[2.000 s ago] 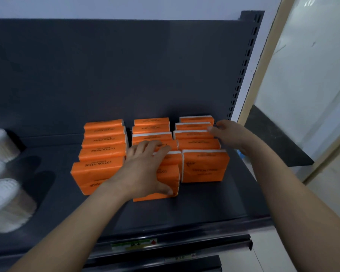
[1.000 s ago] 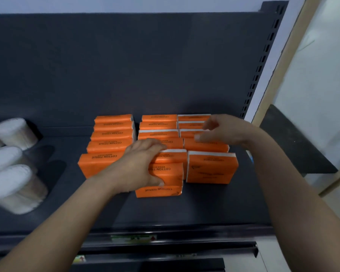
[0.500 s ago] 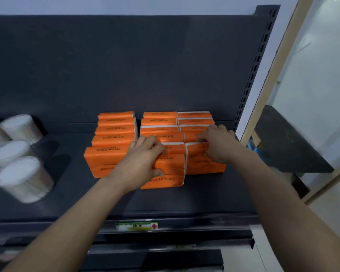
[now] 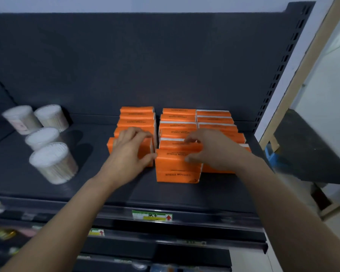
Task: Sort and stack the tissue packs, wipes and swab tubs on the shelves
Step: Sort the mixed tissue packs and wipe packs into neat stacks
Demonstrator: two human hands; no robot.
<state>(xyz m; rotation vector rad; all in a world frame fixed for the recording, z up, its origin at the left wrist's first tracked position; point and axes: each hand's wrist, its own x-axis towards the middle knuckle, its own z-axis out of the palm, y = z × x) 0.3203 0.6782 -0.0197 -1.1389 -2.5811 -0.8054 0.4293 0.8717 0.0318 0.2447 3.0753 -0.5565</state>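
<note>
I judge the sorting mostly done: orange packs [image 4: 214, 117] stand in three rows on the shelf [image 4: 126, 195], tubs [image 4: 51, 163] grouped well to their left. I see no wipes. Only squaring seems left. My left hand [image 4: 129, 152] grips the left front pack [image 4: 110, 147]; my right hand [image 4: 210, 152] pinches the middle front pack [image 4: 171, 160], soft-wrapped, printed COTTON TISSUE.

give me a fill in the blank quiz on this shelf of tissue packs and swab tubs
The tissue packs are all ____ in colour.
They stand in ____ rows running front to back.
To their left stand ____ swab tubs.
The right hand grips a pack in the ____ row.
Missing words: orange; three; four; middle.
</note>
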